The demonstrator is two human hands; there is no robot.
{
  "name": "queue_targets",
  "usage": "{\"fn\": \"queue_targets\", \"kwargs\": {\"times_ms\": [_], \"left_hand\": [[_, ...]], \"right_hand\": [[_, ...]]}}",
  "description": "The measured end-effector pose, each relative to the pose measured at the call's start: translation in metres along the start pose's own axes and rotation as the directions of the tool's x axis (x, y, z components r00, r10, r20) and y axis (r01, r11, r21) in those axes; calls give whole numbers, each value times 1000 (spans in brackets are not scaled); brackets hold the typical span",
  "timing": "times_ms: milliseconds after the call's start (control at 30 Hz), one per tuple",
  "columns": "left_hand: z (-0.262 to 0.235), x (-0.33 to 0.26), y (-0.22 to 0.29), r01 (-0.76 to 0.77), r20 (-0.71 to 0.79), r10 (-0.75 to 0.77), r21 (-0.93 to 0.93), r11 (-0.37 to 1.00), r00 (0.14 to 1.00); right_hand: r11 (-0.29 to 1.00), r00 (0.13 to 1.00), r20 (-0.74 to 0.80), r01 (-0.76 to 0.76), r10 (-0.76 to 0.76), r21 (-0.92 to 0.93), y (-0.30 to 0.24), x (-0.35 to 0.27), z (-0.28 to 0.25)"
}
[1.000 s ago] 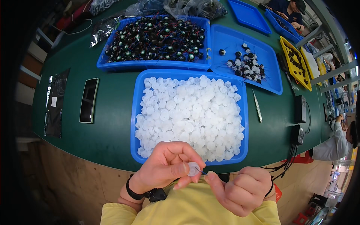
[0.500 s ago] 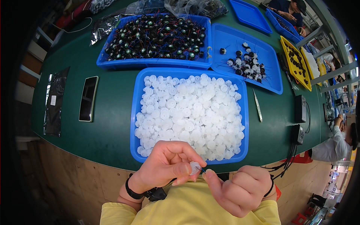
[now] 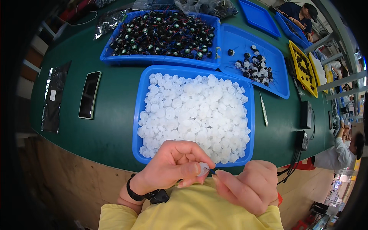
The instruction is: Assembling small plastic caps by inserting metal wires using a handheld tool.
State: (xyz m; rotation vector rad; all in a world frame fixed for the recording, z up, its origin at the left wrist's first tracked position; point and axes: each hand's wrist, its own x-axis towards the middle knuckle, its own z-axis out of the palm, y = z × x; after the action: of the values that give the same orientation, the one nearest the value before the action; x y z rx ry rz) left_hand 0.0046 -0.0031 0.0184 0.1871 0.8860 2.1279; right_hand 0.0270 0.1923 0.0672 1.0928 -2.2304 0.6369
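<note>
Fingers of your left hand (image 3: 172, 165) are closed in a pinch, thumb against forefinger, on a small round translucent-white plastic cap (image 3: 202, 169); those of your right hand (image 3: 251, 186) are pressed together on a thin dark-blue wire (image 3: 211, 171) meeting the cap's face, though I cannot tell whether it passes through. You hold the cap just on the near side of the blue rectangular plastic tray (image 3: 136, 126), by the edge of the green bench (image 3: 109, 134). Your right grip takes only a short bit of wire, so it could slip, or kink if you pull off-line. Squeeze the smooth cap unevenly and it may tilt or pop free, dropping to the brown floor (image 3: 109, 188) or getting lost among the tray's loose translucent-white plastic pieces (image 3: 193, 111), which look much like it.
</note>
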Motion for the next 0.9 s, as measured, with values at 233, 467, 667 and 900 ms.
{"fn": "queue_targets", "kwargs": {"times_ms": [233, 467, 667, 900], "left_hand": [[7, 0, 0, -71, -109, 93, 190, 979, 990], [-1, -1, 3, -33, -19, 33, 33, 999, 999], [-2, 1, 4, -8, 14, 9, -60, 998, 1000], [-3, 0, 1, -8, 4, 8, -67, 998, 1000]], "right_hand": [[984, 986, 48, -166, 162, 70, -2, 5, 2], [954, 953, 58, -300, 298, 11, -9, 3, 5], [948, 965, 20, -262, 263, 178, -2, -1, 10], [954, 967, 11, -253, 255, 160, -2, -2, 10]]}}
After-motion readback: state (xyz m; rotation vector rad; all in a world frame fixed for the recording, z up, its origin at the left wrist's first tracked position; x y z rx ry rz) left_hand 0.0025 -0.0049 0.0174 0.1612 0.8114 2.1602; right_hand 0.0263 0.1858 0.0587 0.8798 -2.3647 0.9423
